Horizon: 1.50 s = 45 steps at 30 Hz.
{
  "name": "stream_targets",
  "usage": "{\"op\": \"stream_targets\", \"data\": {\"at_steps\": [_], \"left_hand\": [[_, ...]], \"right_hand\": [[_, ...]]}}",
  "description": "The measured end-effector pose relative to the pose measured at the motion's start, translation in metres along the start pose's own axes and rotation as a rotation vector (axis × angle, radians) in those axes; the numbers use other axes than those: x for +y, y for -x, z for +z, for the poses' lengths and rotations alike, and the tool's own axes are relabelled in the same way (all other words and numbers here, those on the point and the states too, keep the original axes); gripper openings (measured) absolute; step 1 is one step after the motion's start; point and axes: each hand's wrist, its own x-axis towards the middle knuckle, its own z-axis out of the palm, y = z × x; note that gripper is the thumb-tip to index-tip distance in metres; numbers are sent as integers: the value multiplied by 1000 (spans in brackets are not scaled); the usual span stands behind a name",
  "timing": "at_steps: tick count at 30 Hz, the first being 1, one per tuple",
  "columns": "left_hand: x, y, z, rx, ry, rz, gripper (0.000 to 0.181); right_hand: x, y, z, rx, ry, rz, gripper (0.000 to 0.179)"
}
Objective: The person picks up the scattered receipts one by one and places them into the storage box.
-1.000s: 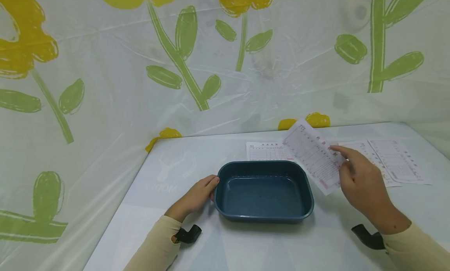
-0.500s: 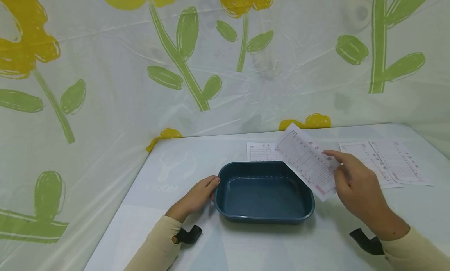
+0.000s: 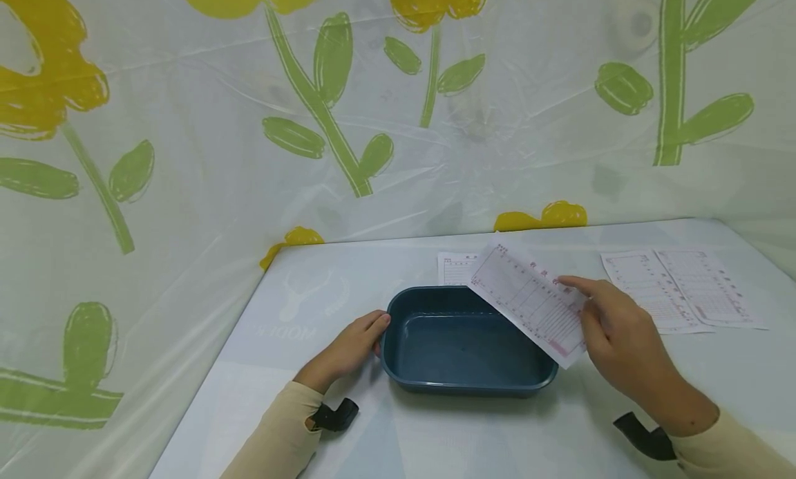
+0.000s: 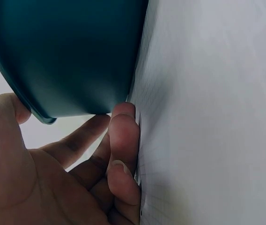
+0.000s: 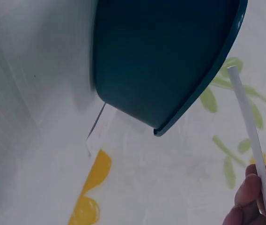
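Apparently I'm at the placing step, for my left hand (image 3: 349,344) grips the left end of a dark-teal rectangular plastic tub (image 3: 457,348) while my right hand (image 3: 624,344) pinches a printed white paper sheet (image 3: 528,303) above its right side, and lowering, then releasing, seems called for.

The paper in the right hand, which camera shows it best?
The head view, because the printed form shows its ruled face there. The right wrist view shows it nearly edge-on; the left wrist view doesn't show it.

Pale backdrop sheet (image 3: 205,147), printed yellow flowers (image 3: 50,92), green leaves (image 3: 334,57), whitish tabletop (image 3: 435,437)
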Motion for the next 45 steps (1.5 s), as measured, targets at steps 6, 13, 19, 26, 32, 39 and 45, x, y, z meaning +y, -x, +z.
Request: {"op": "stream_targets", "data": {"at_steps": [6,13,19,26,32,39,45], "left_hand": [[0,1,0,2,-2,-6,42],[2,2,-2,-1,4,-3,42],[2,2,-2,-2,12,-2,41],[3,1,0,-5,3,-8,42],[2,0,0,-7,-1,-9,42],[1,1,-1,1,1,-2,40],[0,1,-1,-5,12,-1,40]], "right_hand": [[-2,2,4,-20,-40,-22,52],[-8,2,6,-81,-78,12,52],[-10,3,8,-115,-88,11,54],[-8,4,16,-152,-78,22,56],[-10,-1,22,-204,-100,8,53],[-16,-8,35,-280,-115,3,46],[-19,-11,44,-374,-122,28,41]]}}
